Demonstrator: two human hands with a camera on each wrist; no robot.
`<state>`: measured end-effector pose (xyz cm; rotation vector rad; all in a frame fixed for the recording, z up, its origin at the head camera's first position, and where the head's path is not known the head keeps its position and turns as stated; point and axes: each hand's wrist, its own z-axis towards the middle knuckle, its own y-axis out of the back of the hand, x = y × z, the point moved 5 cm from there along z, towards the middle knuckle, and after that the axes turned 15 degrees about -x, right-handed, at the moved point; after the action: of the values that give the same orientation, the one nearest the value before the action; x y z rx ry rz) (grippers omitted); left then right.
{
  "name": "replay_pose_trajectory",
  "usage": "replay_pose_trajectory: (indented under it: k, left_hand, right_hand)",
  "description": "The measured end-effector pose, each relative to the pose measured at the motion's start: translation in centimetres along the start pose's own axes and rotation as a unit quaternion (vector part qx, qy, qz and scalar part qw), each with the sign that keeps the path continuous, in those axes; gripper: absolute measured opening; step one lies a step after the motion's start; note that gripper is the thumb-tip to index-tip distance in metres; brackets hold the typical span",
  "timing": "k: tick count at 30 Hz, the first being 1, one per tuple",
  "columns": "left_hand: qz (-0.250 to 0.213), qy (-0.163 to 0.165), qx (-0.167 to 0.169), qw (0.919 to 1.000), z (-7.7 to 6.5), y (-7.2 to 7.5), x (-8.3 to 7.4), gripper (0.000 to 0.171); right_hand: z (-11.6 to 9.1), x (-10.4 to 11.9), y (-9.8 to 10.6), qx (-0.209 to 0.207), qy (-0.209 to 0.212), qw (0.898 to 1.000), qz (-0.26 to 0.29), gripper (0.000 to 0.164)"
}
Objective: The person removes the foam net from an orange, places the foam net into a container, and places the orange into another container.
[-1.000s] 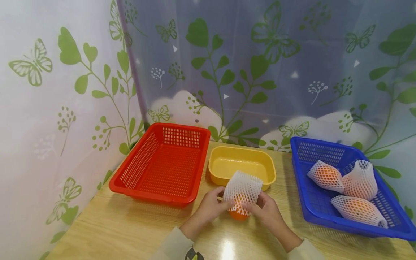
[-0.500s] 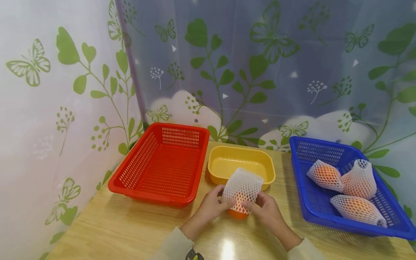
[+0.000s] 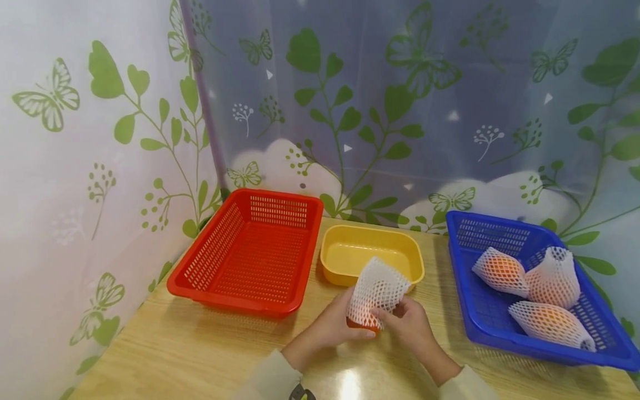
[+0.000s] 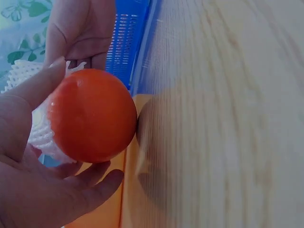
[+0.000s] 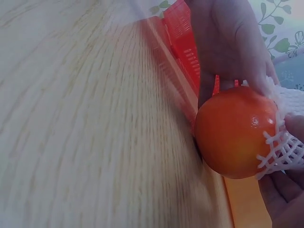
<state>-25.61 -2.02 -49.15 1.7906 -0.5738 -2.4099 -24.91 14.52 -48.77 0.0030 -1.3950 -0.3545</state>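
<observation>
A smooth orange (image 4: 92, 118) sits partly inside a white foam net sleeve (image 3: 377, 286), just above the wooden tabletop in front of the yellow basin. From its left side, my left hand (image 3: 332, 322) grips the orange, fingers and thumb curled around it. My right hand (image 3: 412, 328) pinches the sleeve's lower edge between thumb and fingers on the other side. In the right wrist view, the bare end of the fruit faces the camera and the net edge (image 5: 280, 152) lies part-way over it. The sleeve's loose end points up and away, overlapping the basin in the head view.
A red basket (image 3: 255, 266) stands to the left and the yellow basin (image 3: 330, 272) behind the hands. At the right, a blue basket (image 3: 462, 289) holds three net-wrapped fruits (image 3: 552, 325). Patterned curtains (image 3: 360, 111) hang behind and along the left side.
My left hand has shifted its hold, its thumb moving from the front of the net down to the orange's lower end. The sleeve has tilted and moved slightly right.
</observation>
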Motion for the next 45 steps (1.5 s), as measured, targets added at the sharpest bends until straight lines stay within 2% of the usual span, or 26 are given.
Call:
replay_pose_trajectory:
  k: [5, 12, 19, 27, 34, 42, 45]
  left_hand:
    - [0.004, -0.017, -0.003, 0.9998, 0.2, -0.4, 0.3, 0.098]
    - [0.035, 0.02, -0.007, 0.9992, 0.0, -0.2, 0.5, 0.102]
    - [0.074, 0.054, 0.001, 0.9958, -0.3, 0.2, 0.1, 0.087]
    - [0.108, 0.067, -0.003, 0.9919, -0.6, 0.7, -0.4, 0.066]
    - [0.131, 0.062, -0.017, 0.9892, -0.8, 1.2, -1.0, 0.061]
    - [0.131, 0.083, -0.018, 0.9878, -0.8, 1.6, -1.3, 0.058]
    - [0.138, 0.075, -0.019, 0.9874, -0.7, 1.8, -1.3, 0.054]
  right_hand:
    - [0.3, 0.4, -0.1, -0.023, 0.01, 1.0, -0.012, 0.039]
    - [1.2, 0.7, 0.9, -0.082, 0.011, 0.997, -0.008, 0.033]
    - [2.5, 1.1, 1.5, -0.095, 0.0, 0.995, 0.001, 0.037]
    - [3.7, 1.6, 2.1, -0.109, -0.005, 0.993, 0.045, 0.04]
    - [4.5, 1.6, 2.7, -0.128, 0.014, 0.991, 0.028, 0.036]
    - [5.8, 1.9, 2.9, -0.139, 0.004, 0.99, 0.0, 0.035]
    - [6.3, 2.0, 2.9, -0.147, 0.006, 0.989, -0.014, 0.035]
